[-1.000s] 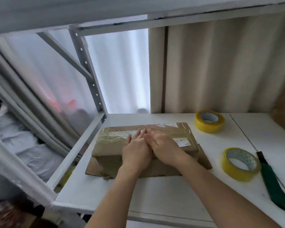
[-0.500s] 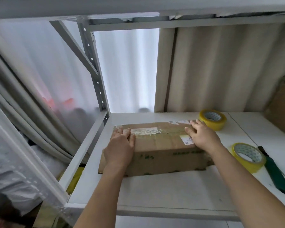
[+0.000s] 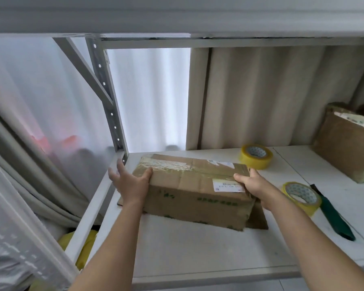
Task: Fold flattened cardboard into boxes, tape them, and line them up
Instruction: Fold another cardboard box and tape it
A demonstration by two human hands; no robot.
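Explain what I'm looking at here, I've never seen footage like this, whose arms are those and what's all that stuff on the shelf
This is one picture from a camera worn on a person's head, looking forward and down, so the arms are their own. No machine is involved. The left hand and right hand hold the two ends of a taped cardboard box on a white shelf. To the right lie two yellow tape rolls, the far one and the near one, a green-handled tool, and another brown box at the edge.
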